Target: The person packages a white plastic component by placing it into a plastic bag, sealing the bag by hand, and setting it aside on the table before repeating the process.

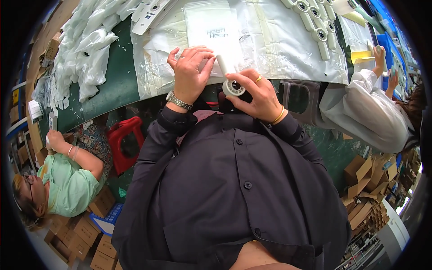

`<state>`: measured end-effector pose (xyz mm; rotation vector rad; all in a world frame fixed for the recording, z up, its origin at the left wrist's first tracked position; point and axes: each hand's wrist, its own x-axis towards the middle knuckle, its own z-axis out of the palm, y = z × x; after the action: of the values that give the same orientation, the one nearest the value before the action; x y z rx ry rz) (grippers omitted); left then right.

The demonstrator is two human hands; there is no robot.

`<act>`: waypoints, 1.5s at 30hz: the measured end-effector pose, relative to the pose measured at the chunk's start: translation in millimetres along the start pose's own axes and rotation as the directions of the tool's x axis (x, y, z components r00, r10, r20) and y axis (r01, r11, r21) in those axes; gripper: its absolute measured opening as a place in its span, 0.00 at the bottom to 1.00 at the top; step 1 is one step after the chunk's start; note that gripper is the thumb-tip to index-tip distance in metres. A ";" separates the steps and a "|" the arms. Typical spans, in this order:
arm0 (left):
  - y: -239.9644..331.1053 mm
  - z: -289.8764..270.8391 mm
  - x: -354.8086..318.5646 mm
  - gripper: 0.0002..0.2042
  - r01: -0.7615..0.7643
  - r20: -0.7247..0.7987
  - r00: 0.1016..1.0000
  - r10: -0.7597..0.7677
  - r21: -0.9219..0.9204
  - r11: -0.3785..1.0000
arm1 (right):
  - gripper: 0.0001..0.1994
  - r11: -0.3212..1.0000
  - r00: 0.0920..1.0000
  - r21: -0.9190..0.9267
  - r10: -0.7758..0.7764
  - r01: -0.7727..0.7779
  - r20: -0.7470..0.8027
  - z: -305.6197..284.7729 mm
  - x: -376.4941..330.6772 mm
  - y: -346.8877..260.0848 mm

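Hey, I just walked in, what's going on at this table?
A person is holding a white handheld fan by its round head in the right hand, the handle pointing away. The left hand is close beside the handle, fingers loosely curled, with nothing visible in its grip. Pale flat bags lie just beyond, and more white fans are grouped farther right on the table. Other people sit on either side, one in green, one in white.

holds left hand (191, 74) back up, with fingers loosely bent and apart, thumb on the side nearer the right fingers. curves right hand (258, 96) into a grip, with index finger and thumb opposed. angles both forearms (157, 135) inward behind the fingers.
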<state>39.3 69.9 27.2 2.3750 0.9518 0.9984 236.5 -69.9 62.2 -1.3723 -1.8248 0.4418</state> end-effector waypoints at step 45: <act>19.3 -24.1 -22.4 0.09 0.773 0.622 0.617 -0.483 -0.595 0.221 | 0.26 0.945 0.939 0.006 0.325 -0.326 -0.113 22.6 29.4 -19.0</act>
<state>18.4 42.7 43.9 1.0342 0.8964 0.4853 204.2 -45.6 72.3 -1.6825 -1.5151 0.5115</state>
